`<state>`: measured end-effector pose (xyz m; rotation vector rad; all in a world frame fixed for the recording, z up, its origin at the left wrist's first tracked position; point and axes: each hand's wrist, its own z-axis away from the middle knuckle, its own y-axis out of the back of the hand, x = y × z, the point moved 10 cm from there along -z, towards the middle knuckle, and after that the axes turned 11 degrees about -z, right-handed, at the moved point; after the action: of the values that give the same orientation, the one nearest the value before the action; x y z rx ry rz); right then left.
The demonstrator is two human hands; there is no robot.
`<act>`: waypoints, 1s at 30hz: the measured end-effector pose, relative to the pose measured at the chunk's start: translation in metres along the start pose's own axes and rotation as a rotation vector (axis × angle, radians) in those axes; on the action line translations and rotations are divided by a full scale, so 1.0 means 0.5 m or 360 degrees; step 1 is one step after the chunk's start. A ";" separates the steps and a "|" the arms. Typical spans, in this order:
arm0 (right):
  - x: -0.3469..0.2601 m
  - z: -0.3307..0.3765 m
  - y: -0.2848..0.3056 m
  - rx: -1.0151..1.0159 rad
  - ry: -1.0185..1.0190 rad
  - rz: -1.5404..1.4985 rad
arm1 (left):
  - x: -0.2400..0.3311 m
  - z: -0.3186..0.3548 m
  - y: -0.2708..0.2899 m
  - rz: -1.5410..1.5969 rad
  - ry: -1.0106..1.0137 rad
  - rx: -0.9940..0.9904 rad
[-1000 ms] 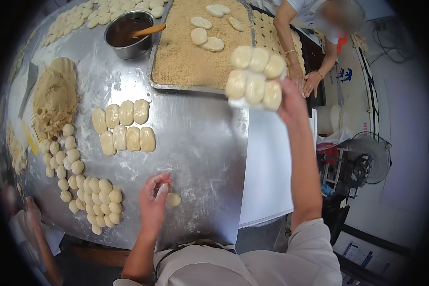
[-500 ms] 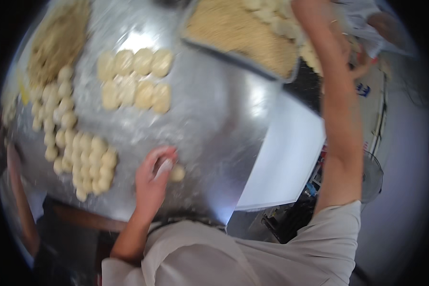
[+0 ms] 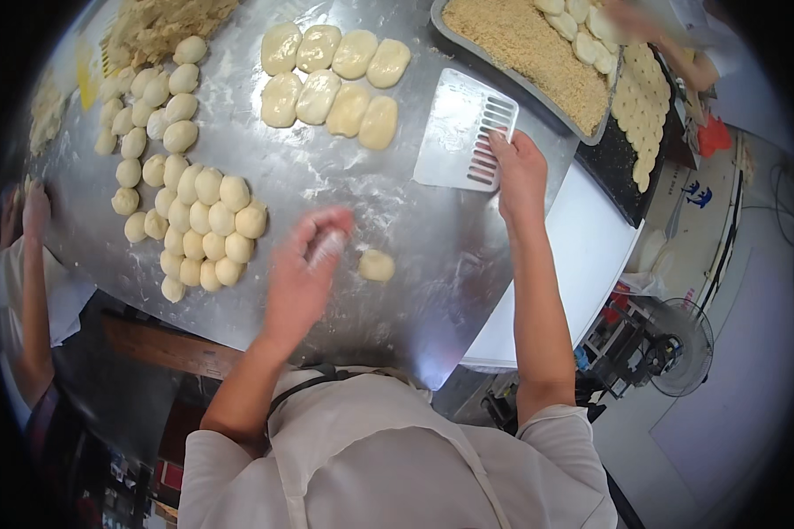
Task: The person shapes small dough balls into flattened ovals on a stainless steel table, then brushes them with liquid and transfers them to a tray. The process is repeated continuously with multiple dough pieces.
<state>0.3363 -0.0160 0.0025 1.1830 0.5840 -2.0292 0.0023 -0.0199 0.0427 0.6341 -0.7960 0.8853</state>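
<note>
My right hand (image 3: 525, 172) grips the edge of a flat, pale slotted turner (image 3: 446, 132) beside its row of slots. The turner is over the metal table (image 3: 362, 198), just below the crumb tray. Over the table nearer me, my left hand (image 3: 304, 273) is blurred, with its fingers loosely curled and the thumb apart. White flour seems to coat the thumb, and I see nothing held there. A small dough piece (image 3: 377, 265) lies just right of that hand. Two rows of flattened, glossy dough pieces (image 3: 348, 109) lie farther off.
Many dough balls (image 3: 199, 218) cluster at left, below a large dough mass (image 3: 163, 31). A crumb-filled tray (image 3: 512, 57) with pale pieces stands far right, beside a dark tray (image 3: 625, 159) of coated pieces. Another person's hand (image 3: 635, 22) is there; another person's arm (image 3: 35, 264) shows left. A fan (image 3: 679, 348) stands right.
My right hand has come back from the far right, by the tray, and now holds the slotted turner. My left hand stays near the small dough piece. The view has shifted.
</note>
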 end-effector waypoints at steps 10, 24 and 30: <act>-0.008 -0.079 -0.184 -0.0259 0.0095 0.0032 | 0.073 -0.203 0.192 -0.0074 -0.0446 0.1050; 0.043 -0.056 -0.372 -0.1040 -0.0592 -0.0219 | 0.054 -0.206 0.184 0.0316 -0.0300 0.0952; 0.023 -0.046 -0.292 -0.0794 -0.0534 -0.0297 | 0.050 -0.192 0.182 0.0304 -0.0310 0.1028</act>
<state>0.2343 0.0903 -0.0142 0.4987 0.9829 -2.0075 -0.0337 0.1086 0.0240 1.2395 -0.7484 1.2844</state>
